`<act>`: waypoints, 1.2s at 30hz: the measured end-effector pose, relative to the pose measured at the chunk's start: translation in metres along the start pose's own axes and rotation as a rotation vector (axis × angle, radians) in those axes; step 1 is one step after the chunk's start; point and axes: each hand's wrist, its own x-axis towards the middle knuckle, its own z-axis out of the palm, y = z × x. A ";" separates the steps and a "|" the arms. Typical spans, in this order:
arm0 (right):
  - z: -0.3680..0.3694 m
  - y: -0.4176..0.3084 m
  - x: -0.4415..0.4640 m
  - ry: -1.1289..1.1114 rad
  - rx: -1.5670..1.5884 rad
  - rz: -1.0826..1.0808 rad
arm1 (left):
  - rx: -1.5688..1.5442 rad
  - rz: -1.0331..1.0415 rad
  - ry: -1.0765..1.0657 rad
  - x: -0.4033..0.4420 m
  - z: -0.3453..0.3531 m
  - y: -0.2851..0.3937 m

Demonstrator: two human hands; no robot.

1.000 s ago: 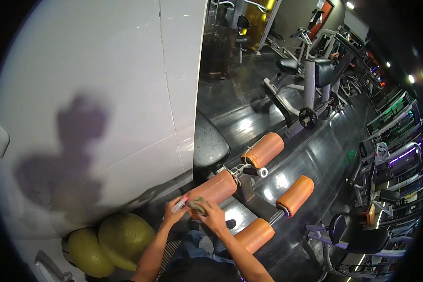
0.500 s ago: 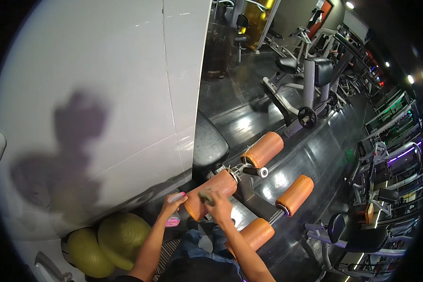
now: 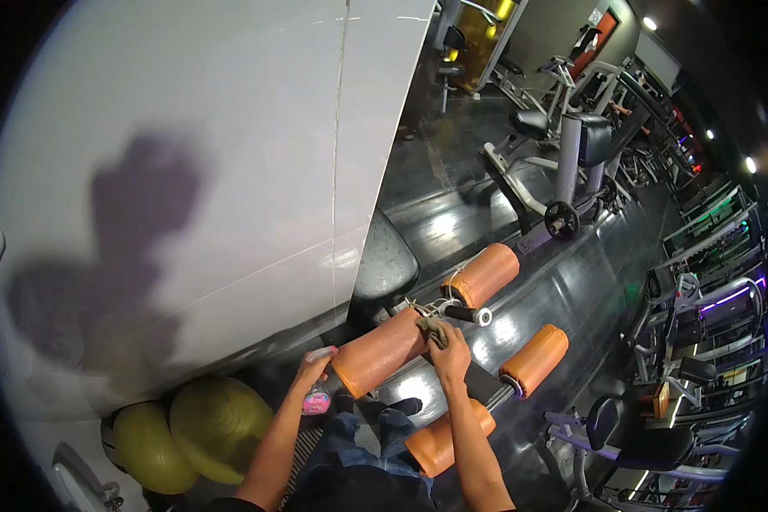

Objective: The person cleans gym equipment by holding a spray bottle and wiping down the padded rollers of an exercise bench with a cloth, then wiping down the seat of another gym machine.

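My left hand (image 3: 313, 369) is closed around the neck of a spray bottle (image 3: 317, 401) with a pink label, beside the near end of an orange padded roller (image 3: 382, 352). At that roller's far end, my right hand (image 3: 449, 352) grips a greyish-green cloth (image 3: 433, 333) against the pad. A second orange roller (image 3: 484, 275) lies beyond, past a metal bar with a black grip (image 3: 469, 315). Two more rollers, one at the right (image 3: 535, 360) and one partly behind my right forearm (image 3: 439, 444), belong to the same machine.
A white wall panel (image 3: 230, 213) rises on the left, with a black padded seat (image 3: 386, 260) by its edge. Olive exercise balls (image 3: 222, 427) sit at the lower left. Another gym machine (image 3: 567, 162) stands farther back, and a black bench (image 3: 657, 445) is at the lower right.
My right hand has moved the cloth up and right along the roller, from its middle to its far end. My left hand still holds the spray bottle near the same spot. The view has shifted slightly.
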 end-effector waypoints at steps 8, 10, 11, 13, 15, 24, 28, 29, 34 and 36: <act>0.048 -0.060 -0.094 -0.235 0.132 -0.228 | 0.028 -0.025 0.170 0.000 0.007 -0.002; 0.050 -0.066 -0.112 -0.366 0.153 -0.285 | 0.067 -0.023 0.250 0.008 0.008 -0.014; 0.046 -0.067 -0.116 -0.420 0.168 -0.328 | 0.077 0.025 0.311 0.029 0.003 -0.040; 0.034 -0.069 -0.122 -0.473 0.189 -0.385 | 0.084 0.081 0.384 0.031 -0.001 -0.065; 0.020 -0.063 -0.127 -0.522 0.265 -0.366 | 0.135 0.430 0.478 0.021 -0.003 -0.072; -0.023 0.022 -0.169 -0.278 0.537 -0.059 | 0.034 0.323 0.410 -0.123 0.007 -0.052; -0.041 0.047 -0.193 -0.254 0.809 0.167 | 0.015 0.407 0.416 -0.178 0.023 -0.055; -0.048 0.047 -0.199 -0.241 0.891 0.218 | 0.029 0.349 0.394 -0.194 0.027 -0.049; -0.066 0.050 -0.225 -0.229 0.988 0.406 | 0.147 0.415 0.337 -0.241 0.041 -0.054; -0.066 0.051 -0.230 -0.239 1.013 0.415 | 0.131 0.396 0.244 -0.256 0.044 -0.058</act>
